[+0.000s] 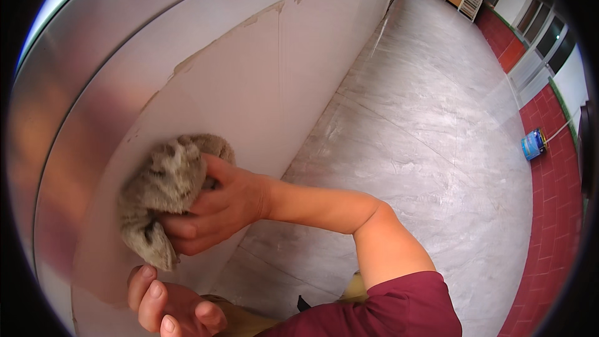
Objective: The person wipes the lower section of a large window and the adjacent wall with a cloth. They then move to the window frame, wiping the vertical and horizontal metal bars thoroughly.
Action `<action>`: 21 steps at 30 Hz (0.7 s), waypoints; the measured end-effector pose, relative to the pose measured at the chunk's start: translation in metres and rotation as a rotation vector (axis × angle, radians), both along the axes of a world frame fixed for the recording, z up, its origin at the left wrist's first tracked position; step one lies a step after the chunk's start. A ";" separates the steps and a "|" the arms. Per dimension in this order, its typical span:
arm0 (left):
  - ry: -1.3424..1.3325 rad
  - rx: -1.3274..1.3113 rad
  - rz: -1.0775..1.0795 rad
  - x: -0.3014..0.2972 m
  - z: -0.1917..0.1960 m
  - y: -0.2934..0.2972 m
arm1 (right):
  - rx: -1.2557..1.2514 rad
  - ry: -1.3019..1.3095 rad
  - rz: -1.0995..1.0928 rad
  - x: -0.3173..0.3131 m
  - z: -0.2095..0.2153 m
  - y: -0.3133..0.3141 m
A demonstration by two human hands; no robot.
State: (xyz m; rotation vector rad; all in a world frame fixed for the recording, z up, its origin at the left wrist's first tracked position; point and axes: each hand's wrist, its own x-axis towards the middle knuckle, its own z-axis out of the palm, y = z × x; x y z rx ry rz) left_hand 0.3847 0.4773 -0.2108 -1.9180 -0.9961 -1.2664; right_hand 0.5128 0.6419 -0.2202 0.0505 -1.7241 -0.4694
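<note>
My right hand (228, 203) is closed around a crumpled grey-green cloth (163, 178), which it presses against a pale wall panel (243, 81). The cloth looks fuzzy and bunched, and one corner hangs below the fingers. Just under that corner is my left hand (171, 306), fingers apart and slightly curled, with nothing in it. Its fingertips come near the cloth's lower end; whether they touch it I cannot tell. Along the upper edge of the pale panel runs a ragged brownish line of residue (181, 65).
Shiny metal panels (87, 43) border the pale one above and to the left. A grey concrete floor (405, 131) stretches away on the right. Against a red tiled wall (552, 212) is a blue bucket (533, 144). Far off stands a pale rack (469, 3) with boxes.
</note>
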 end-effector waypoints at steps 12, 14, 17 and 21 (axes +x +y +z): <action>-0.265 -0.156 -0.278 0.128 0.085 0.029 | -0.808 -0.278 0.316 0.217 0.051 0.092; -0.279 -0.175 -0.285 0.168 0.113 0.028 | -0.899 -0.278 0.336 0.276 0.059 0.108; -0.299 -0.206 -0.417 0.215 0.108 0.079 | -0.932 -0.026 0.297 0.359 0.037 0.126; -0.224 -0.256 -0.349 0.282 0.117 0.095 | -0.830 0.162 0.202 0.381 -0.002 0.150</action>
